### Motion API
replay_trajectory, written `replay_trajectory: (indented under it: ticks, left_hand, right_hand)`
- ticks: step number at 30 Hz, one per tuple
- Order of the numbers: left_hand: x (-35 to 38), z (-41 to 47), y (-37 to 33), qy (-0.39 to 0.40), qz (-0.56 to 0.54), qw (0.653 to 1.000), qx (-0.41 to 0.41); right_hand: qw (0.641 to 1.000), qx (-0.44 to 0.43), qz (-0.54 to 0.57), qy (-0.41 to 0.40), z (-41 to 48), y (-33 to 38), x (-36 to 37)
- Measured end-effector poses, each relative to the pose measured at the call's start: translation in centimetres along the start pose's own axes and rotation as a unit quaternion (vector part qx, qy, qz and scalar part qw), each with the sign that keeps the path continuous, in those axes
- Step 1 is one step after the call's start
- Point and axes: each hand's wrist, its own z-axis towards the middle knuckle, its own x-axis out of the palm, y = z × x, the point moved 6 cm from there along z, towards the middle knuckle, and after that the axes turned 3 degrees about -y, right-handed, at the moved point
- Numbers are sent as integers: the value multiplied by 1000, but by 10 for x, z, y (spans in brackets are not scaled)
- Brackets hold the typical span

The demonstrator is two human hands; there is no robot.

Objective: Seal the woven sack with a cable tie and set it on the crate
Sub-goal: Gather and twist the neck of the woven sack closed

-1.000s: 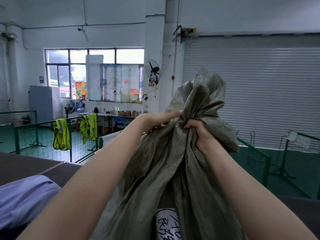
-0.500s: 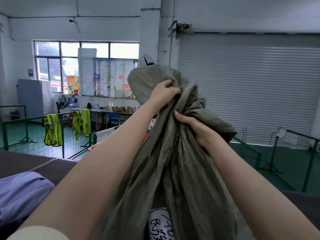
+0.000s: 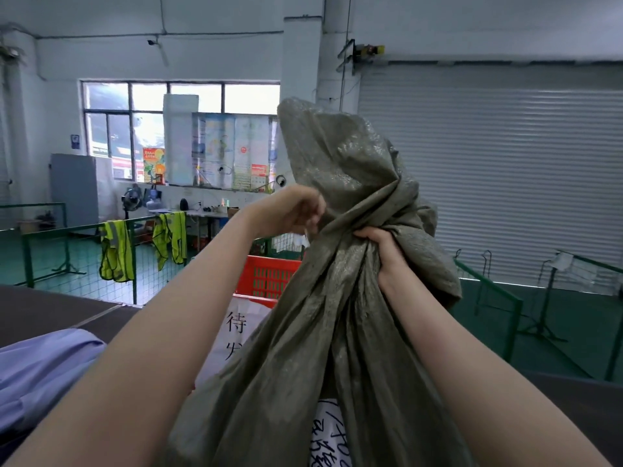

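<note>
A grey-green woven sack [image 3: 320, 348] stands upright in front of me, its mouth gathered into a twisted neck with loose fabric flopping above. My right hand [image 3: 381, 246] is clenched around the neck from the right. My left hand [image 3: 296, 210] pinches the fabric at the neck's left side, fingers curled. A white label with handwriting [image 3: 332, 433] shows low on the sack. Behind the sack, a red-orange plastic crate [image 3: 266, 276] with a white paper sign [image 3: 239, 328] is partly hidden. No cable tie is visible.
A pale blue cloth bundle [image 3: 40, 369] lies at lower left on the dark table [image 3: 40, 308]. Green mesh fencing [image 3: 67, 251] with yellow safety vests [image 3: 116, 251] stands beyond. A green rail [image 3: 488, 291] and a grey roller door [image 3: 505, 163] are to the right.
My left hand dropped from the top of the neck to its left side. The loose sack top swung upright, and the red crate came into sight behind the sack.
</note>
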Motion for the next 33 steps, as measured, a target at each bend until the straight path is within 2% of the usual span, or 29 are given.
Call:
replay_trajectory:
  ticks: [2, 4, 8, 10, 12, 14, 18, 22, 25, 26, 29, 31, 33]
  left_hand:
    - [-8, -9, 28, 24, 90, 993, -78]
    - [-18, -10, 39, -37, 159, 982, -97]
    - [-5, 3, 19, -120, 185, 975, 6]
    - [-5, 9, 6, -190, 186, 962, 53]
    - [-3, 12, -4, -226, 154, 959, 77]
    - [9, 14, -14, -188, 85, 974, 93]
    - [47, 17, -28, -50, 84, 991, 96]
    - [43, 16, -16, -36, 58, 996, 56]
    - [37, 0, 12, 66, -113, 991, 8]
    - [35, -7, 25, 105, -124, 987, 5]
    - [47, -31, 76, 179, 0, 982, -61]
    - [65, -33, 99, 161, 83, 980, -89]
    - [78, -24, 103, 56, 71, 995, -36]
  right_hand:
    - [1000, -3, 19, 8, -1, 1, 2]
    - [1000, -10, 14, 27, -2, 4, 5]
    - [995, -14, -65, 68, -11, 12, 12]
    - [991, -20, -111, 79, -14, 17, 11]
    - [983, -29, -150, 100, -16, 23, 12]
    - [980, -32, -162, 112, -15, 26, 11]
    - [983, -50, -136, 115, -16, 25, 11]
    - [989, -45, -134, 51, -11, 15, 5]
    - [993, -17, -110, 26, -6, 7, 1]
    - [995, -19, -97, 26, -5, 7, -1]
    - [996, -33, -80, 36, -9, 12, -3]
    - [992, -47, -110, 35, -10, 16, 4]
    - [987, -36, -146, 52, -14, 13, 18]
